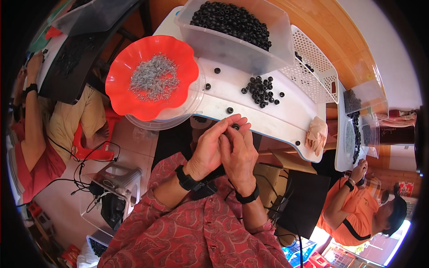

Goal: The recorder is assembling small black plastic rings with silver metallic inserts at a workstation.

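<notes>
Just off the near edge of the white table, my left hand (206, 151) and my right hand (240, 157) meet with their fingers bent together. A small round black part with a hole (235, 127) sits at their fingertips, and both hands appear closed on it. The inner fingers partly hide one another. Beyond them lies a loose black part (230, 110) of the same kind. Farther off is a small pile of such parts (261, 91). A red wavy-rimmed bowl (117, 85) with many tiny silvery pieces (154, 77) stands to the left.
A clear bin (237, 56) full of black parts stands at the back of the white table (216, 100). Right of it is a white perforated basket (319, 80); a crumpled tan cloth (316, 136) lies at the right end. Other people work at left and right. Cables hang below.
</notes>
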Motion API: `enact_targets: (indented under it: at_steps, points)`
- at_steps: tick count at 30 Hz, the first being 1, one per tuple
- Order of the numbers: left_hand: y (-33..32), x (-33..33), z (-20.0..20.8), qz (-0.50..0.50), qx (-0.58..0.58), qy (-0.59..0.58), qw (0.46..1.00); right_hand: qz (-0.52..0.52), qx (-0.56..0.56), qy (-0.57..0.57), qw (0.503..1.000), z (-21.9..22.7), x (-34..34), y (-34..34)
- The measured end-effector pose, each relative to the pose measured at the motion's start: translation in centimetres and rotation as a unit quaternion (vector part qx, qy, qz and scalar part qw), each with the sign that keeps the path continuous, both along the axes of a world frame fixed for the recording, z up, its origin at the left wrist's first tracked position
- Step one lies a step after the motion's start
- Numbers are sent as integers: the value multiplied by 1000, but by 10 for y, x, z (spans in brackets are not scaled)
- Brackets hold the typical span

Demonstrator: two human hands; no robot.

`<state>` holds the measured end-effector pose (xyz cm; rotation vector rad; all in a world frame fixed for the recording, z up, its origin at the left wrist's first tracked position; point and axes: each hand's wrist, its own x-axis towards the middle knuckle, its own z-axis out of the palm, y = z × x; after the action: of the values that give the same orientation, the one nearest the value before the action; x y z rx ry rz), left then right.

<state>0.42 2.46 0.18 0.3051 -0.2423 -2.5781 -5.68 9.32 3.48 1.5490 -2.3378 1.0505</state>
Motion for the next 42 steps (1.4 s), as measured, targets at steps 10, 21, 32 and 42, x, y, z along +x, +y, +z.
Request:
enact_targets:
  at_steps: [10,21,32,42]
  points:
    - [0,0,10,-1,10,10,1000,36,14,-45,998,2,-6,1]
    - [-7,3,-2,-5,-15,28,999,-13,-86,-323,942,0,-12,23]
    - [-2,0,-9,3,-22,4,1000,21,-81,-238,968,5,-26,17]
    - [-1,1,-11,27,-55,-46,997,-57,-92,-378,919,-1,-21,9]
